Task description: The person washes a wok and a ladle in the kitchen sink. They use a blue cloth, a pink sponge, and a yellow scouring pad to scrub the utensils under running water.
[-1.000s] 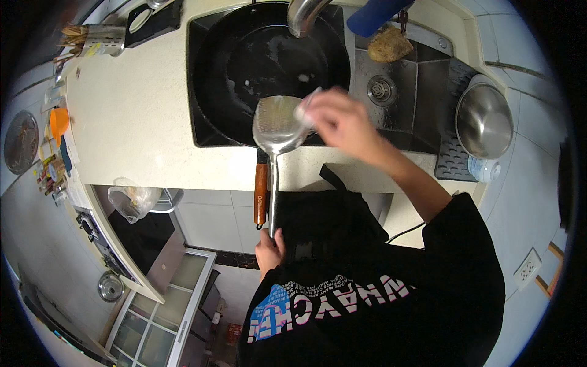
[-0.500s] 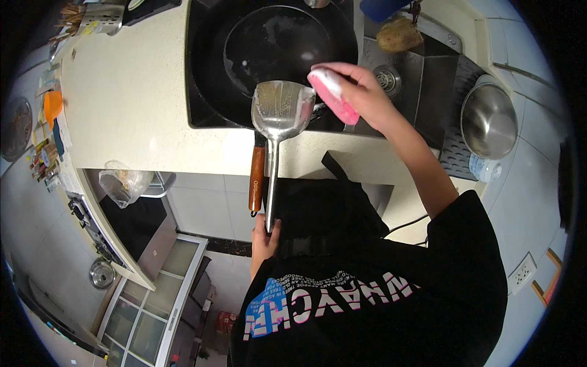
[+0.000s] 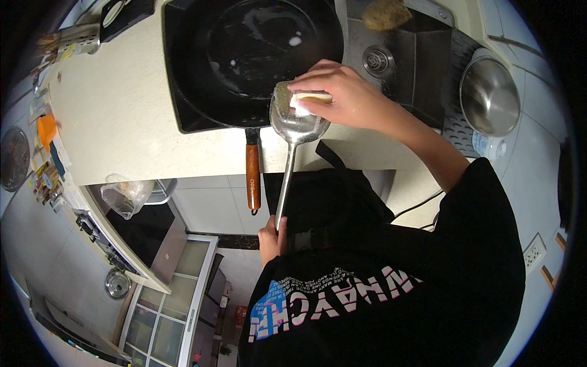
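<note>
My left hand point(image 3: 271, 240) is closed round the end of a metal wok spatula's long handle, low and close to my body. The steel spatula point(image 3: 299, 130) slants up, its wet blade just over the near rim of a large black frying pan point(image 3: 263, 55). Gripped in my right hand point(image 3: 354, 101) is a sponge point(image 3: 313, 96), pale on its visible side with white foam, pressed against the blade. My fingers and the sponge hide part of the blade. The pan's brown wooden handle point(image 3: 252, 174) points toward me, left of the spatula.
Right of the pan is a dark sink with a drain point(image 3: 378, 61) and a brown scrubber point(image 3: 386, 13). A steel bowl point(image 3: 490, 96) stands on the ridged draining area. Pale countertop point(image 3: 110, 104) stretches left, with a plastic bag point(image 3: 126, 196) below its edge.
My right hand has brought the sponge from beside the spatula onto its blade, turning the pink side out of sight. The spatula has shifted right and tilted. The whole view has shifted slightly.
</note>
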The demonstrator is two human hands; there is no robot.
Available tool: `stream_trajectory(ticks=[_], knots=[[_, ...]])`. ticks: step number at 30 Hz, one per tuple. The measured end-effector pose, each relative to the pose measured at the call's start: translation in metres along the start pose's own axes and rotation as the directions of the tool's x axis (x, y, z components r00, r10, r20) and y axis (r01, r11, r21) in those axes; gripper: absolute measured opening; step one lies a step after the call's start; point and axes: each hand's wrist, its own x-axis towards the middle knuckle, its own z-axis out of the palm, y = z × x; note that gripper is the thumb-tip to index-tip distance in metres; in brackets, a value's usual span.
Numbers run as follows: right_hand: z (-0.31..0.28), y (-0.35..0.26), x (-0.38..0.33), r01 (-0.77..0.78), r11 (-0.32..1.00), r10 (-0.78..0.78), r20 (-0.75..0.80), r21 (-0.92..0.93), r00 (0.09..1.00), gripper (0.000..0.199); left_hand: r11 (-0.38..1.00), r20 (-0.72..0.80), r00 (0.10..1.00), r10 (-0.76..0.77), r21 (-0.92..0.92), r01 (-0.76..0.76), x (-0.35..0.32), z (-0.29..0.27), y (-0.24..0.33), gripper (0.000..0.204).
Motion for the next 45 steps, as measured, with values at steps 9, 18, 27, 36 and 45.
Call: stream_trajectory(ticks=[9, 18, 27, 36, 45], knots=[[0.011, 0.003, -0.030, 0.150, 0.984, -0.159, 0.087, 0.098, 0.983, 0.019, 0.999, 0.115, 0.993, -0.042, 0.010, 0.041, 0.004, -0.008, 0.008, 0.040], [-0.008, 0.015, -0.009, -0.401, 0.896, 0.341, 0.283, 0.192, 0.896, 0.001, 0.997, 0.116, 0.993, 0.020, 0.078, -0.029, 0.001, -0.008, 0.006, 0.038], [-0.007, 0.015, -0.007, -0.181, 0.965, 0.133, 0.238, 0.192, 0.962, 0.007, 0.995, 0.102, 0.992, 0.070, 0.069, -0.077, 0.003, -0.008, 0.005, 0.037], [0.012, -0.009, -0.010, 0.238, 0.933, -0.272, 0.095, 0.268, 0.958, 0.010, 0.985, 0.129, 0.992, 0.004, 0.172, -0.026, 0.001, -0.004, -0.002, 0.037], [-0.002, 0.005, 0.001, -0.156, -0.395, 0.511, 0.357, 0.906, 0.782, 0.031, 0.779, -0.079, 0.985, -0.154, -0.623, 0.072, 0.009, -0.014, -0.014, 0.043]])
